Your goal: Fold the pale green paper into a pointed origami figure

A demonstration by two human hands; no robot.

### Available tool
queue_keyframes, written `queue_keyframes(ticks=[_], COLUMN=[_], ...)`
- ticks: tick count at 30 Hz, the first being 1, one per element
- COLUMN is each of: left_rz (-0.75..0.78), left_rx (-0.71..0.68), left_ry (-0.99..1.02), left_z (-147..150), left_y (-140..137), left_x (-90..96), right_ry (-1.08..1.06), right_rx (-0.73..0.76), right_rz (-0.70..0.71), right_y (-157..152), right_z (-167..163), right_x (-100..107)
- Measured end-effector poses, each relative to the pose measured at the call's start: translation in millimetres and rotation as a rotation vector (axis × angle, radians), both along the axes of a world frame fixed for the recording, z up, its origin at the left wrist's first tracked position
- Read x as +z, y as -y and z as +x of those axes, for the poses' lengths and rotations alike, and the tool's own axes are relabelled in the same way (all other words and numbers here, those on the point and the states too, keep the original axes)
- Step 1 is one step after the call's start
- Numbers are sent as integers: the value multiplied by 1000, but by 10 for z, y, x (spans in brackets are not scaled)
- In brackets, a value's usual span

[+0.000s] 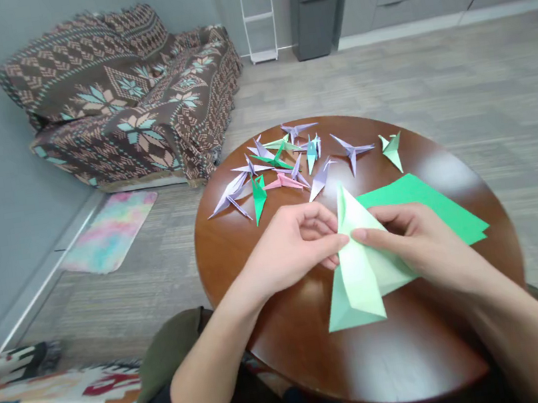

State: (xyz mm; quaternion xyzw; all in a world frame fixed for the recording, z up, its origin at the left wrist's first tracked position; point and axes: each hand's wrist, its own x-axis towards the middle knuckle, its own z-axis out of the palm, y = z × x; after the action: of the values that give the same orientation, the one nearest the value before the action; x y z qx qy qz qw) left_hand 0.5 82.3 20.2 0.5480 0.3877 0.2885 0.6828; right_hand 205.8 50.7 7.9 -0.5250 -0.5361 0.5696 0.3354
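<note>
A pale green sheet of origami paper (359, 275), partly folded with a point at its top, is held above the front of the round table. My left hand (300, 240) pinches its left edge between thumb and fingers. From the other side, my right hand (416, 240) grips the paper, its thumb pressed on the front close to my left thumb. The fingers behind the paper are partly hidden. Just beyond my right hand lies a stack of bright green paper (432, 207). Left of the paper's tip, a purple paper crane (321, 179) rests on the table.
Several folded paper cranes in purple, green and pink, one a pink crane (283, 181), crowd the back left of the brown table (226, 255). A light green crane (392, 152) sits apart at the back right. Beyond stands a sofa (133, 107) with a patterned cover.
</note>
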Motion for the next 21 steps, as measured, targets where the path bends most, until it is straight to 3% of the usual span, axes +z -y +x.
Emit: queue_keyframes(ticks=[7, 14, 21], left_rz=[122, 95, 73], left_rx=[156, 205, 197], left_ry=[-81, -19, 45], left_z=[60, 40, 28], left_y=[11, -22, -64], left_x=[5, -14, -67], right_ry=[84, 171, 116], right_rx=[114, 157, 217], right_rz=[24, 11, -79], right_y=[-6, -7, -11], right_z=[11, -1, 0], right_x=[-57, -41, 3])
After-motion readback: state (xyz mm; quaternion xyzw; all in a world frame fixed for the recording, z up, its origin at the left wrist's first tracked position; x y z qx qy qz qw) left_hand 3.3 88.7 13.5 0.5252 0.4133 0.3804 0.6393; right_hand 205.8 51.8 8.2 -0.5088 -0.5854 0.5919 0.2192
